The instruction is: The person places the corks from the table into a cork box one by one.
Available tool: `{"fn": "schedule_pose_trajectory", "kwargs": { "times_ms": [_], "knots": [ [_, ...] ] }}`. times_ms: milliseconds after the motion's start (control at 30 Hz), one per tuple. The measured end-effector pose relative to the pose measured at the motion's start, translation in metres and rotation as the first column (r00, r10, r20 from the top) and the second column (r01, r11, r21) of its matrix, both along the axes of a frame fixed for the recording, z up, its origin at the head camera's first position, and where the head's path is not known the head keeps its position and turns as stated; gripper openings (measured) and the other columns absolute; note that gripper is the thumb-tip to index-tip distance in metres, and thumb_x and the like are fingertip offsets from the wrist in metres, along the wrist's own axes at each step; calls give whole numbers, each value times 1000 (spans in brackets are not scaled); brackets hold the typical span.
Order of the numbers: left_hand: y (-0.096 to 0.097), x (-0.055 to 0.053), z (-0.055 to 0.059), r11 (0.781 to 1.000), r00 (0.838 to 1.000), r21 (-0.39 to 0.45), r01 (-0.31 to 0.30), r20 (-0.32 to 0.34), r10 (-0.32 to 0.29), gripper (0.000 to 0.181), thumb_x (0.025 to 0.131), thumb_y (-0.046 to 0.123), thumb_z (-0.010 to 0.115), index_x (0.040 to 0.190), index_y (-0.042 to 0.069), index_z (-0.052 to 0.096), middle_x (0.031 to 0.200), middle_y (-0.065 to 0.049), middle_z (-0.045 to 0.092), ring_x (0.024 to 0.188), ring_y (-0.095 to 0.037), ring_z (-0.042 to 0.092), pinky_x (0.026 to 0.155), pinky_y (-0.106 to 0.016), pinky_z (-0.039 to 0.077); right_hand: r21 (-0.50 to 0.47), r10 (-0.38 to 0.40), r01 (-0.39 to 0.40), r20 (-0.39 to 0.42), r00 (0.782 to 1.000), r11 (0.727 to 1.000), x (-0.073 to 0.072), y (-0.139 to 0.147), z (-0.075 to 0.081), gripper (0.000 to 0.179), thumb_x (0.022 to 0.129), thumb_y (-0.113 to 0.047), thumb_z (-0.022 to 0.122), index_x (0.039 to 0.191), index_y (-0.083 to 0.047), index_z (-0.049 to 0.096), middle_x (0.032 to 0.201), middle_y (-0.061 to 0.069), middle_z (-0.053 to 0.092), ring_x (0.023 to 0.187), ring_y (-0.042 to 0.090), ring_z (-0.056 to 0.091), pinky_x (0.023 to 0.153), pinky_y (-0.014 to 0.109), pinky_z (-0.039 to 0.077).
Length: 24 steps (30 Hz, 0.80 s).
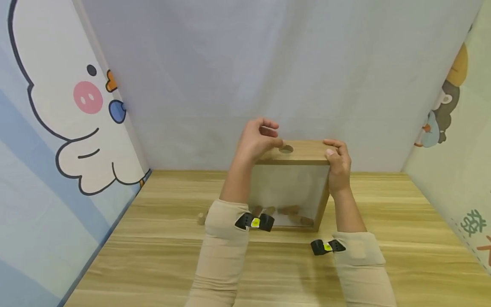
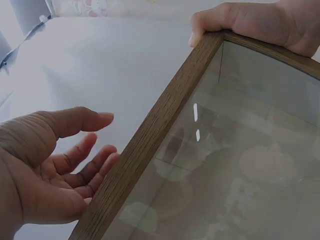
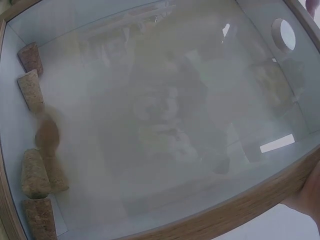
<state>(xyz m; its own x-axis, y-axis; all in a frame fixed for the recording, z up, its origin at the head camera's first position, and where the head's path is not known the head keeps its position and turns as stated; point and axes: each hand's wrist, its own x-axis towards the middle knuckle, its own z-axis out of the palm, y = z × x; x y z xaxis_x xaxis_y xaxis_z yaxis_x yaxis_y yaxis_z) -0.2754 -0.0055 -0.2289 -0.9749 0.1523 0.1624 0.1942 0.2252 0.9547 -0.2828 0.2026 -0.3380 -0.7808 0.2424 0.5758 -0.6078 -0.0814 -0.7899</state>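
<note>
Gripping the upper right corner of the wooden box (image 1: pixel 308 149) with our right hand (image 1: pixel 339 164), we hold it upright on the table (image 1: pixel 383 213), glass front (image 1: pixel 289 187) facing us. Our left hand (image 1: pixel 257 138) is at the top, just beside the round hole (image 1: pixel 286 149), its fingers loosely bent around nothing we can see; whether it touches the wood, we cannot tell. Several corks (image 3: pixel 34 175) lie inside along the bottom, and a small cork-coloured piece (image 1: pixel 201 218) sits on the table near our left sleeve (image 1: pixel 226 221).
</note>
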Motion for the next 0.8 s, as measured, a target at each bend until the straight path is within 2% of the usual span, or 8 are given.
{"fn": "schedule_pose_trajectory", "kwargs": {
  "times_ms": [100, 233, 333, 467, 567, 633, 700, 800],
  "knots": [
    [-6, 7, -10, 1000, 991, -5, 30, -129, -30, 28, 78, 7, 74, 103, 7, 60, 100, -10, 60, 88, -21, 57, 71, -31, 49, -3, 1, -2, -2, 1000, 1000, 0, 0, -1, 27, 85, -17, 44, 106, -12, 61, 120, 3, 45, 112, 22, 30, 92, 40, 19],
    [-16, 18, -24, 997, 947, -25, 68, -314, -72, 27, 82, 13, 72, 104, 3, 60, 100, -13, 61, 86, -20, 58, 73, -29, 49, -5, 6, -6, -8, 1000, 1000, -1, 1, -1, 27, 84, -17, 45, 105, -13, 61, 121, 2, 45, 115, 23, 29, 93, 40, 17],
    [-23, 28, -33, 996, 892, -53, 72, -444, -88, 28, 82, 13, 71, 104, -1, 61, 98, -13, 61, 85, -19, 58, 73, -28, 49, -8, 8, -8, -14, 1000, 1000, -2, 0, 0, 27, 84, -17, 46, 105, -13, 61, 120, 4, 45, 113, 23, 30, 92, 38, 18],
    [-33, 38, -45, 995, 800, -90, 52, -593, -96, 27, 81, 10, 72, 103, -2, 62, 98, -12, 61, 85, -18, 58, 74, -28, 49, -18, 14, -15, -19, 1000, 1000, -2, 0, 1, 26, 84, -17, 46, 104, -14, 61, 121, 12, 45, 113, 22, 31, 91, 36, 19],
    [-42, 43, -55, 993, 727, -118, 31, -678, -103, 26, 80, 8, 73, 102, 0, 62, 97, -10, 61, 84, -21, 57, 70, -29, 47, -24, 16, -17, -15, 1000, 1000, -1, -1, 1, 26, 83, -17, 45, 103, -16, 61, 121, 11, 46, 115, 22, 30, 91, 36, 18],
    [-48, 46, -62, 991, 696, -135, 20, -710, -111, 26, 79, 8, 73, 101, 1, 63, 96, -9, 62, 84, -22, 57, 68, -30, 45, -25, 13, -13, -12, 1000, 1000, -1, -1, 1, 26, 83, -17, 45, 103, -17, 61, 122, 11, 46, 115, 22, 30, 92, 37, 18],
    [-54, 47, -69, 988, 679, -156, 13, -724, -123, 26, 78, 9, 73, 101, 1, 63, 96, -8, 61, 83, -24, 56, 66, -33, 45, -30, 10, -10, -11, 1000, 1000, 0, -2, 0, 26, 83, -16, 45, 103, -16, 62, 121, 10, 46, 114, 22, 31, 92, 37, 19],
    [-61, 48, -79, 982, 683, -187, -6, -718, -132, 27, 78, 10, 74, 101, 2, 64, 94, -8, 60, 82, -24, 55, 68, -38, 46, -36, 8, -8, -14, 1000, 999, 0, -3, 1, 26, 84, -16, 45, 103, -14, 62, 120, 10, 46, 112, 21, 33, 92, 37, 20]
  ]
}}
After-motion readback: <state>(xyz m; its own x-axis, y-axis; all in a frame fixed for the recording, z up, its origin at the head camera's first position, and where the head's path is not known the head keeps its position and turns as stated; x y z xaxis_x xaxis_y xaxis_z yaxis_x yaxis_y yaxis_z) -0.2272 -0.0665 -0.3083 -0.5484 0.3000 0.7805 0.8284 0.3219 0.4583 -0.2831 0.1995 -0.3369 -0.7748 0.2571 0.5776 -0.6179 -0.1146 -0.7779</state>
